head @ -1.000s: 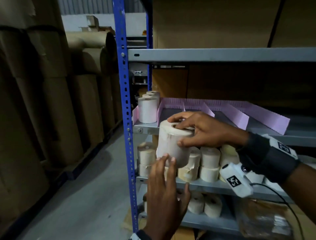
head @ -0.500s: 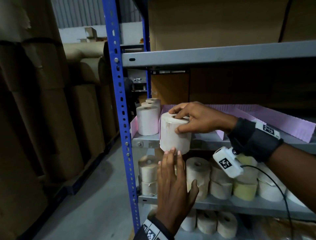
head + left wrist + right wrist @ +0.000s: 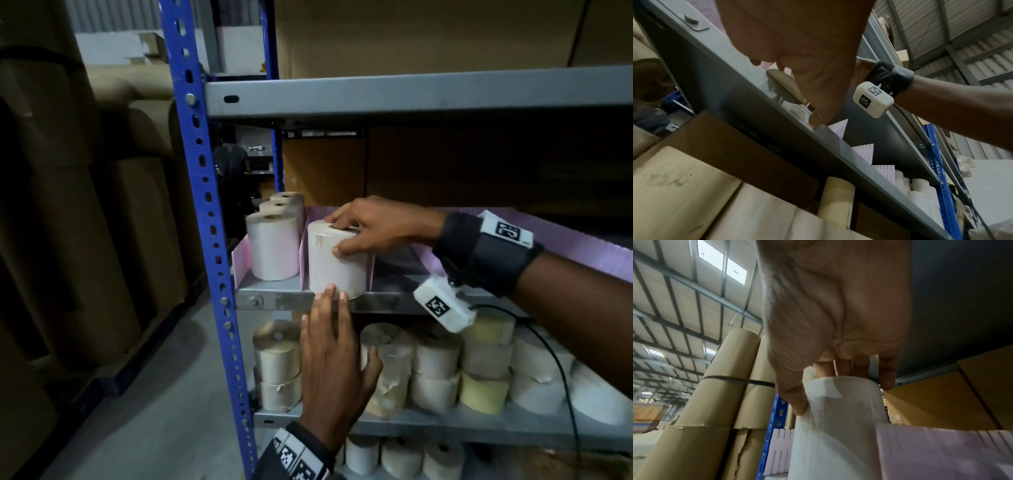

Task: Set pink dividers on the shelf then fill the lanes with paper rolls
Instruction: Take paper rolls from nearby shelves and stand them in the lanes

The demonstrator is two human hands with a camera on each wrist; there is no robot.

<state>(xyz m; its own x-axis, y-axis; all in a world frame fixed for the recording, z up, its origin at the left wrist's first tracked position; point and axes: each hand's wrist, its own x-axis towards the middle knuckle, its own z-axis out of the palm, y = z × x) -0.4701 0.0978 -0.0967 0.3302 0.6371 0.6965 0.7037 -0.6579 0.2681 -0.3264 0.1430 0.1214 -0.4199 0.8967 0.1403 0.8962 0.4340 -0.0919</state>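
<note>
Pink dividers (image 3: 368, 267) stand in place across the shelf (image 3: 376, 301). The leftmost lane holds a row of three paper rolls (image 3: 274, 248). A fourth paper roll (image 3: 337, 260) sits upright at the front edge of the second lane, between two dividers. The right hand (image 3: 373, 228) grasps it from above, thumb on its side, fingers over the top. The left hand (image 3: 334, 363) is flat and extended, fingertips touching the roll's lower front. Judgement: dividers done; second lane just started, remaining lanes to the right appear unfilled. Stock rolls (image 3: 435, 370) remain on the shelf below.
</note>
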